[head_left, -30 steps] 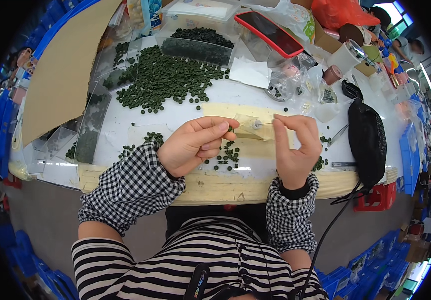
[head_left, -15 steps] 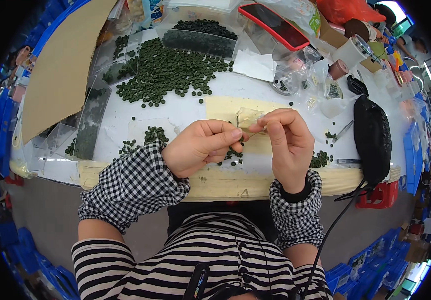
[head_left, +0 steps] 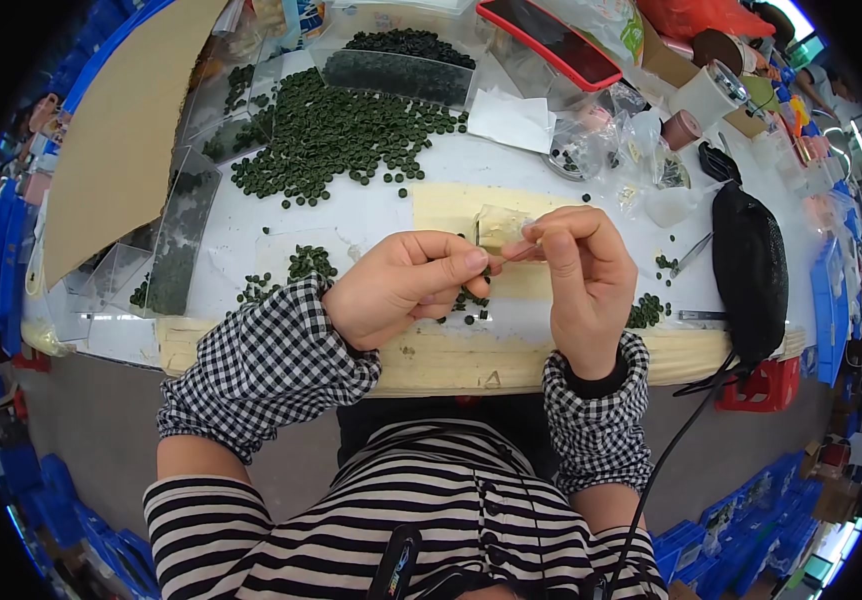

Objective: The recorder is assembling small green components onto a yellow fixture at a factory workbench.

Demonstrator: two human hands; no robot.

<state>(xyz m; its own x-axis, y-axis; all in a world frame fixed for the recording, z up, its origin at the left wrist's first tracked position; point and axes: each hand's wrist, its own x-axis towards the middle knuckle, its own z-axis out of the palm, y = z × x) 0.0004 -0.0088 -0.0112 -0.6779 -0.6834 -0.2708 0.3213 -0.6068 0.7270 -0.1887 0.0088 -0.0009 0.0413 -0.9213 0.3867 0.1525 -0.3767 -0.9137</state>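
Observation:
Over the near edge of the table, my left hand point(head_left: 391, 288) is closed, thumb and forefinger pinched together. My right hand point(head_left: 588, 285) pinches just to its right, the fingertips of both nearly meeting. Whatever lies between the fingertips is too small to make out. Right behind them a small clear, yellowish block point(head_left: 496, 226) rests on a pale yellow sheet point(head_left: 441, 207). Small dark green discs lie close by: a cluster point(head_left: 311, 262) beside my left wrist and another group point(head_left: 645, 311) right of my right hand. Several more lie partly hidden below the fingers.
A large heap of green discs point(head_left: 321, 140) spreads before a clear bin point(head_left: 396, 80). Brown cardboard point(head_left: 121, 140) leans at left. Behind are a white tissue point(head_left: 511, 120) and a red-cased phone point(head_left: 551, 45). At right lie tweezers point(head_left: 692, 254) and a black mesh pouch point(head_left: 749, 270) with a cable.
My right hand has shifted slightly right and up, its fingers still pinched. A thin strand seen earlier between the hands is now hard to see. My left hand has barely moved.

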